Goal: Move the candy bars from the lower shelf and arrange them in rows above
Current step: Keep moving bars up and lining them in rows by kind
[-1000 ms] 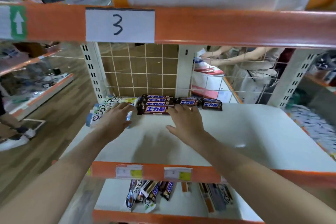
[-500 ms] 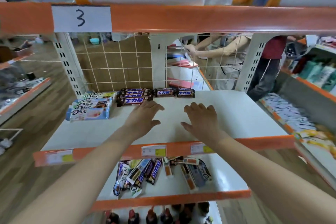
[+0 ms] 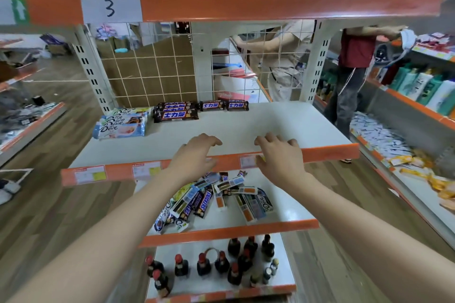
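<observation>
both hands empty. left hand [image 3: 194,155] and right hand [image 3: 280,157] hover at the front edge of the upper shelf [image 3: 246,128], fingers loosely curled and apart, gripping nothing. at that shelf's back: dove bars [image 3: 120,124] in a row at left, brown snickers bars [image 3: 176,112] just beside them. jumbled candy bars [image 3: 211,198] lie on the lower shelf [image 3: 288,211].

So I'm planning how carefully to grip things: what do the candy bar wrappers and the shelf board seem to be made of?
Candy bars on the lower shelf: thin glossy plastic film, probably; printed, crinkled, catching light. Dove bars above look the same. Upper shelf board: smooth white painted metal or laminate, faint sheen; orange front strip looks like plastic.
</observation>
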Motion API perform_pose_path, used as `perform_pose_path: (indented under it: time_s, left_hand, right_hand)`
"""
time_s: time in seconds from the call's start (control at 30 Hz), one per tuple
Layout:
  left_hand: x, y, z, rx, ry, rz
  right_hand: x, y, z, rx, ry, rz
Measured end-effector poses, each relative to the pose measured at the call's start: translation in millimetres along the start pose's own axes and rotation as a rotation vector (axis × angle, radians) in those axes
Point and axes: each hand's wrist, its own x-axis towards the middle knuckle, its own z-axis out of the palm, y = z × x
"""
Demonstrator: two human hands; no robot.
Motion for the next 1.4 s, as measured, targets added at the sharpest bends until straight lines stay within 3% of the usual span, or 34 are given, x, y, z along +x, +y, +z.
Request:
perform_pose_path:
  time_s: [0.73, 1.4]
  left_hand:
    - [-116, 5, 62, -0.021, -0.067, -0.111]
    - [-139, -108, 125, -0.023, -0.150, -0.281]
  right_hand:
    - [-119, -35, 34, 0.148, -0.127, -0.041]
    - [-99, -115, 129, 0.169, -0.388, -0.050]
